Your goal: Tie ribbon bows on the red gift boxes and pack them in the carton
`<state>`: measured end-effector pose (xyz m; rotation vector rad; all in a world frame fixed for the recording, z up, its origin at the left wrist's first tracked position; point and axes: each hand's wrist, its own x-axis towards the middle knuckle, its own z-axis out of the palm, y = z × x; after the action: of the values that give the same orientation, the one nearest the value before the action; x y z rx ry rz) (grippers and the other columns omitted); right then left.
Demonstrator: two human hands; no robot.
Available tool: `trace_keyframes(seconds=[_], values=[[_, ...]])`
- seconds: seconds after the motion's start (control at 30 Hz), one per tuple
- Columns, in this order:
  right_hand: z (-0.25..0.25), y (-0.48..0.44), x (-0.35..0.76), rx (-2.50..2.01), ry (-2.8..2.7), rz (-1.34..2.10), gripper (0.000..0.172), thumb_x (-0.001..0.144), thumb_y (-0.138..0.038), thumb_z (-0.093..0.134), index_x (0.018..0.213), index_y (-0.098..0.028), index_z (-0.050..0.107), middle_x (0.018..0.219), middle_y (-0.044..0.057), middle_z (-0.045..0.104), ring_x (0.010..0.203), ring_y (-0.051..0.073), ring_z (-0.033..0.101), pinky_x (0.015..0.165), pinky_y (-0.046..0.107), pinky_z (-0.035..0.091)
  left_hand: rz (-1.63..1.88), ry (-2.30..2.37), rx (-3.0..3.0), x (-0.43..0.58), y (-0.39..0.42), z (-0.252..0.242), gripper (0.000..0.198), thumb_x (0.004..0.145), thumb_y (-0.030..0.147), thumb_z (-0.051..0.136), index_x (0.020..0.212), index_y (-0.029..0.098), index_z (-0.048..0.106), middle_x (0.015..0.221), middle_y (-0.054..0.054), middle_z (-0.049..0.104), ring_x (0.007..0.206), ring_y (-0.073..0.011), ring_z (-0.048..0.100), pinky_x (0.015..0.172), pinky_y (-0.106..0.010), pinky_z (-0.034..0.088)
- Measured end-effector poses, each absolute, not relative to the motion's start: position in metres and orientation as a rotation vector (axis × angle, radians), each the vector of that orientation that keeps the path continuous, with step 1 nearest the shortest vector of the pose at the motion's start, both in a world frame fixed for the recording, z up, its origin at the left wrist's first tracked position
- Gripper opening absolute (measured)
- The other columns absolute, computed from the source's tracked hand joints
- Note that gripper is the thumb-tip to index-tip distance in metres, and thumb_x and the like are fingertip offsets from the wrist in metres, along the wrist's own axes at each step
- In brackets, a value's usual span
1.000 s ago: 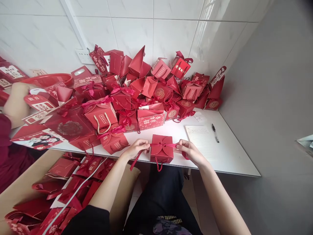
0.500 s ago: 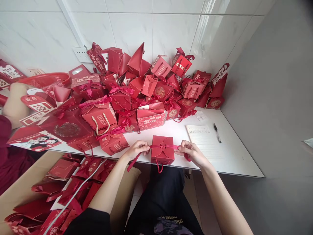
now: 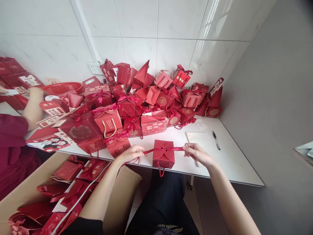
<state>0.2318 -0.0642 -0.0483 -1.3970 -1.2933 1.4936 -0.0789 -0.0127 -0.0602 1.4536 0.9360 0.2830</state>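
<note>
A small red gift box with a red cord handle rests at the front edge of the white table. Its scalloped flaps are folded over the top. A red ribbon passes through the holes in the flaps and stretches out to both sides. To the left of the box, my left hand grips one end, with the ribbon's tail trailing along my wrist. At the right, the other end is pinched between thumb and fingers of my right hand. Neither hand touches the box.
Many red gift boxes and bags are heaped along the tiled wall. A lined notebook and a pen lie on the right. Below left stands a cardboard carton of red boxes. Another person's arm reaches in near a red basket.
My hands have moved further apart, drawing the ribbon out longer on both sides of the box. The view has tilted up and shifted slightly left.
</note>
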Motion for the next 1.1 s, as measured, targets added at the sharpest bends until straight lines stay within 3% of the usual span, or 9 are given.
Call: trace_keyframes(seconds=[0.17, 0.27, 0.37, 0.5, 0.6, 0.7, 0.8, 0.9, 1.1], values=[[-0.021, -0.068, 0.241, -1.182, -1.151, 1.523, 0.033, 0.063, -0.047, 0.071, 0.058, -0.018, 0.056, 0.058, -0.001, 0.054, 0.059, 0.012, 0.051, 0.066, 0.029, 0.044, 0.267, 1.060, 1.484, -0.100, -0.018, -0.035, 0.023, 0.073, 0.035, 0.053, 0.063, 0.016, 0.049, 0.049, -0.003, 0.064, 0.026, -0.0073, 0.042, 0.030, -0.018, 0.018], [-0.005, -0.070, 0.236, -1.080, -1.119, 1.497, 0.029, 0.062, -0.047, 0.072, 0.064, -0.019, 0.062, 0.076, 0.005, 0.062, 0.073, 0.018, 0.057, 0.072, 0.034, 0.047, 0.376, 0.978, 1.499, -0.105, -0.018, -0.017, 0.029, 0.075, 0.039, 0.053, 0.060, 0.014, 0.053, 0.056, -0.006, 0.065, 0.036, -0.0094, 0.051, 0.036, -0.019, 0.030], [0.010, -0.070, 0.219, -0.932, -1.115, 1.478, 0.028, 0.061, -0.047, 0.072, 0.062, -0.022, 0.061, 0.087, 0.006, 0.066, 0.087, 0.025, 0.060, 0.078, 0.040, 0.047, 0.578, 0.901, 1.619, -0.095, -0.015, 0.004, 0.029, 0.076, 0.039, 0.056, 0.061, 0.014, 0.060, 0.078, -0.009, 0.069, 0.062, -0.0143, 0.060, 0.057, -0.024, 0.044], [0.026, -0.066, 0.186, -0.792, -0.999, 1.488, 0.025, 0.058, -0.045, 0.072, 0.061, -0.023, 0.061, 0.076, 0.003, 0.068, 0.083, 0.025, 0.063, 0.082, 0.043, 0.046, 0.705, 0.727, 1.748, -0.063, -0.013, 0.028, 0.030, 0.077, 0.036, 0.056, 0.056, 0.015, 0.061, 0.099, -0.008, 0.068, 0.094, -0.0210, 0.057, 0.085, -0.031, 0.042], [0.033, -0.062, 0.166, -0.755, -0.942, 1.470, 0.031, 0.063, -0.053, 0.063, 0.063, -0.023, 0.065, 0.067, 0.004, 0.067, 0.079, 0.025, 0.064, 0.085, 0.042, 0.045, 0.776, 0.568, 1.583, -0.037, -0.014, 0.039, 0.030, 0.078, 0.038, 0.056, 0.064, 0.014, 0.065, 0.094, -0.010, 0.068, 0.093, -0.0221, 0.059, 0.088, -0.034, 0.041], [0.032, -0.061, 0.155, -0.770, -0.966, 1.352, 0.043, 0.071, -0.059, 0.048, 0.072, -0.022, 0.069, 0.077, 0.008, 0.070, 0.089, 0.026, 0.062, 0.087, 0.040, 0.044, 0.901, 0.455, 1.352, -0.019, -0.014, 0.041, 0.037, 0.078, 0.046, 0.053, 0.073, 0.013, 0.067, 0.093, -0.011, 0.068, 0.093, -0.0228, 0.059, 0.088, -0.036, 0.043], [0.027, -0.062, 0.149, -0.743, -0.979, 1.176, 0.038, 0.073, -0.055, 0.049, 0.077, -0.023, 0.070, 0.092, 0.007, 0.070, 0.098, 0.025, 0.058, 0.089, 0.039, 0.043, 1.007, 0.401, 1.237, -0.011, -0.012, 0.039, 0.045, 0.078, 0.053, 0.050, 0.085, 0.012, 0.069, 0.096, -0.011, 0.068, 0.094, -0.0231, 0.060, 0.085, -0.036, 0.044], [0.022, -0.062, 0.145, -0.719, -0.996, 1.079, 0.031, 0.072, -0.050, 0.053, 0.078, -0.024, 0.069, 0.099, 0.005, 0.068, 0.103, 0.025, 0.056, 0.090, 0.038, 0.042, 1.088, 0.401, 1.248, -0.005, -0.012, 0.038, 0.035, 0.076, 0.042, 0.057, 0.091, 0.013, 0.068, 0.098, -0.011, 0.068, 0.093, -0.0216, 0.059, 0.084, -0.033, 0.044], [0.022, -0.063, 0.148, -0.688, -1.014, 1.070, 0.025, 0.074, -0.046, 0.052, 0.071, -0.024, 0.063, 0.093, 0.004, 0.066, 0.092, 0.021, 0.058, 0.085, 0.035, 0.045, 1.174, 0.395, 1.225, -0.005, -0.015, 0.043, 0.019, 0.073, 0.032, 0.059, 0.074, 0.013, 0.062, 0.078, -0.006, 0.067, 0.069, -0.0153, 0.059, 0.070, -0.031, 0.045]])
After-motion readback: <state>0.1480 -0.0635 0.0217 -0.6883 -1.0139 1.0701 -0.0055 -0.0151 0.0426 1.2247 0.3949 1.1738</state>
